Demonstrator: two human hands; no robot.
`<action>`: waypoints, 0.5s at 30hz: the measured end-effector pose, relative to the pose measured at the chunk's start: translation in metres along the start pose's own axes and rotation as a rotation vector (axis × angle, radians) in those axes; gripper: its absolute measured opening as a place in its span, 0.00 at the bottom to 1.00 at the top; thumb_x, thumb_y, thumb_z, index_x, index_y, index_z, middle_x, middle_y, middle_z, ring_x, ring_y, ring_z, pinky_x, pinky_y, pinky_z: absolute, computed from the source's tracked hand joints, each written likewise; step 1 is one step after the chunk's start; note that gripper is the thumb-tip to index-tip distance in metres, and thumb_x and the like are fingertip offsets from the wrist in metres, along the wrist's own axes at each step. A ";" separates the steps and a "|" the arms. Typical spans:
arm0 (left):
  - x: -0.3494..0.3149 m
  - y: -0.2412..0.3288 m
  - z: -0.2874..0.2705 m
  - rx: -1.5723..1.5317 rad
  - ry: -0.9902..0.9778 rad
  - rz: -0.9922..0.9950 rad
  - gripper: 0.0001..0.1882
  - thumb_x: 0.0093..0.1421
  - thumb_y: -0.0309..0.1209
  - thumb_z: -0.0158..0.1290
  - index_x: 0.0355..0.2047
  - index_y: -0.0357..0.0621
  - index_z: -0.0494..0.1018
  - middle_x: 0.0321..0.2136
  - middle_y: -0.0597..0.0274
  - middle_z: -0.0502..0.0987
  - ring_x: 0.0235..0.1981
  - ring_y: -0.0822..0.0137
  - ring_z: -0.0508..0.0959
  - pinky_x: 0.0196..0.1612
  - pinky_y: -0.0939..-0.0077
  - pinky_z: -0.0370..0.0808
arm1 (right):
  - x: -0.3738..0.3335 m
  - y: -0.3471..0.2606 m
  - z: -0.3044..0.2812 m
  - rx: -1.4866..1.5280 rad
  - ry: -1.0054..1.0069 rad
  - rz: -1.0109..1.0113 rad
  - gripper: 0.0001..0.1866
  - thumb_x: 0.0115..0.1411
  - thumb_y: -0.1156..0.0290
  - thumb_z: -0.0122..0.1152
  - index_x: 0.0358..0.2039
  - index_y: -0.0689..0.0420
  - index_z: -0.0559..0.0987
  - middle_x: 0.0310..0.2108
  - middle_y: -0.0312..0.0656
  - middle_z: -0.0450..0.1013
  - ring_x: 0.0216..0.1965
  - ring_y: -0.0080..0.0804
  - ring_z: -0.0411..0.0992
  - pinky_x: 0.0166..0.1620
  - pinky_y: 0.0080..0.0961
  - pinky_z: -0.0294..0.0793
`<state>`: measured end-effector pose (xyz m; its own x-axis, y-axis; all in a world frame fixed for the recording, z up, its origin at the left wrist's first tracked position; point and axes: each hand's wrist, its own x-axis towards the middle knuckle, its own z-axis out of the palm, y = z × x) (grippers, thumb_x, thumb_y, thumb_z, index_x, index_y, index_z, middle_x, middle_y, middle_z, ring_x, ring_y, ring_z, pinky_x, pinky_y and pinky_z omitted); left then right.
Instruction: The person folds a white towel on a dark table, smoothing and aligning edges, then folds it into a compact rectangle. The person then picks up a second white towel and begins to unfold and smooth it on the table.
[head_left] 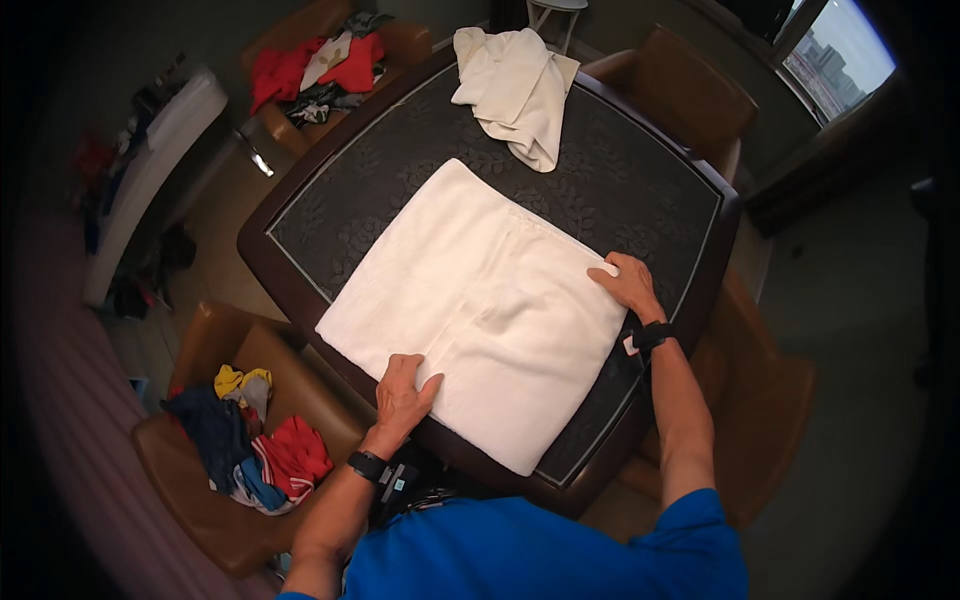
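A large white towel (420,260), folded into a broad rectangle, lies across the dark table. Wrinkles and a soft bulge run over its right half, while the left half is flatter. At its near edge, my left hand (402,398) grips the cloth, fingers bent over it and thumb apart to the right. My right hand (632,285) pinches the towel's right-hand corner between thumb and fingers. Black bands circle both wrists. Farther off, a crumpled cream cloth (515,90) rests at the table's far edge.
The table (330,215) has a dark patterned top and a raised brown rim. Brown armchairs stand around it; the near-left chair (180,450) holds piled clothes (290,455), and the far-left one holds red and white clothes (320,65). A white shelf (170,140) stands left.
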<state>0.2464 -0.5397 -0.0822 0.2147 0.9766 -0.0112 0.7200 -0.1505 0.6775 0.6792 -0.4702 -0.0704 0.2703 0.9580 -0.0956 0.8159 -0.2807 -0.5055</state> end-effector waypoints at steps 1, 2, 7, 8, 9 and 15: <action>0.000 -0.003 0.000 -0.008 0.002 -0.005 0.23 0.53 0.36 0.65 0.46 0.38 0.74 0.40 0.47 0.76 0.38 0.46 0.77 0.41 0.58 0.76 | 0.001 0.000 -0.002 0.005 -0.025 -0.003 0.24 0.53 0.49 0.67 0.34 0.61 0.81 0.34 0.53 0.78 0.39 0.50 0.77 0.42 0.40 0.73; -0.002 -0.006 0.001 -0.017 -0.003 -0.014 0.23 0.53 0.36 0.65 0.46 0.38 0.75 0.40 0.46 0.77 0.38 0.45 0.78 0.41 0.57 0.76 | 0.001 0.002 -0.001 0.055 -0.010 -0.020 0.24 0.53 0.50 0.67 0.32 0.61 0.80 0.32 0.53 0.78 0.37 0.50 0.77 0.41 0.40 0.73; 0.000 -0.001 0.001 -0.198 0.000 -0.083 0.21 0.53 0.34 0.64 0.45 0.37 0.76 0.39 0.45 0.80 0.39 0.48 0.81 0.44 0.62 0.77 | -0.004 0.019 -0.004 0.148 0.098 -0.036 0.24 0.54 0.52 0.65 0.25 0.64 0.76 0.24 0.57 0.73 0.29 0.54 0.74 0.34 0.41 0.70; -0.001 0.003 0.000 -0.263 0.003 -0.117 0.20 0.54 0.34 0.64 0.45 0.37 0.77 0.39 0.44 0.80 0.40 0.48 0.81 0.45 0.63 0.77 | -0.006 0.024 -0.004 0.156 0.124 -0.024 0.24 0.54 0.52 0.65 0.24 0.64 0.75 0.23 0.57 0.73 0.28 0.54 0.73 0.33 0.41 0.70; -0.002 0.002 0.002 -0.259 -0.007 -0.120 0.20 0.54 0.33 0.63 0.45 0.37 0.77 0.39 0.45 0.80 0.40 0.49 0.81 0.44 0.64 0.77 | -0.009 0.030 -0.003 0.165 0.150 -0.013 0.23 0.54 0.53 0.65 0.23 0.64 0.75 0.22 0.57 0.72 0.26 0.55 0.72 0.32 0.41 0.69; -0.006 -0.011 0.017 -0.138 0.023 0.037 0.17 0.55 0.31 0.63 0.45 0.39 0.78 0.35 0.52 0.82 0.30 0.63 0.80 0.35 0.72 0.77 | -0.017 0.049 0.017 0.027 0.284 -0.059 0.21 0.56 0.53 0.66 0.28 0.62 0.76 0.27 0.54 0.75 0.32 0.55 0.74 0.37 0.47 0.72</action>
<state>0.2486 -0.5466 -0.1017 0.2226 0.9744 0.0314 0.6136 -0.1651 0.7721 0.7063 -0.4998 -0.1081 0.3582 0.9168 0.1763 0.8217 -0.2199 -0.5258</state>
